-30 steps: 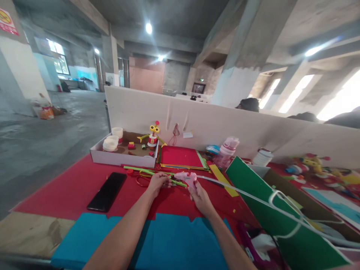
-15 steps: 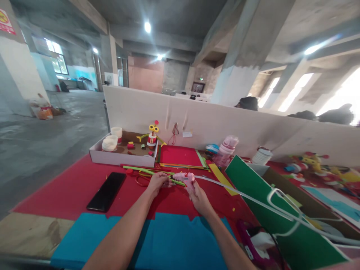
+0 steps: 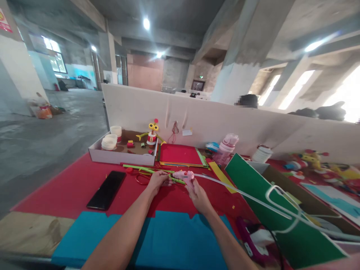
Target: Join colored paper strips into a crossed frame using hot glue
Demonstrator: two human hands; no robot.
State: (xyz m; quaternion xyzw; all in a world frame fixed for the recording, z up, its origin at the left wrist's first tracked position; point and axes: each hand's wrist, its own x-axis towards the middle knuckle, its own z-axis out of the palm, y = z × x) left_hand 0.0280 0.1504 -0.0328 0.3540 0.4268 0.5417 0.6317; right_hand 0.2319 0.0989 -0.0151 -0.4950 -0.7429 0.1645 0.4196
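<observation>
Since a second earlier, the pink glue gun (image 3: 183,175) had edged slightly leftward, its handle wrapped by the curled right hand (image 3: 199,197) above the red sheet (image 3: 62,187), its nozzle close to the left hand (image 3: 156,184), whose bent fingers hid whether they pinched anything. Blue sheeting (image 3: 174,240) covered the near side beside bare wood (image 3: 36,232), and a black phone (image 3: 106,190) lay on the red; behind a white box (image 3: 122,158) stood a white partition (image 3: 135,101), with grey concrete floor (image 3: 78,112) and pillars beyond.
</observation>
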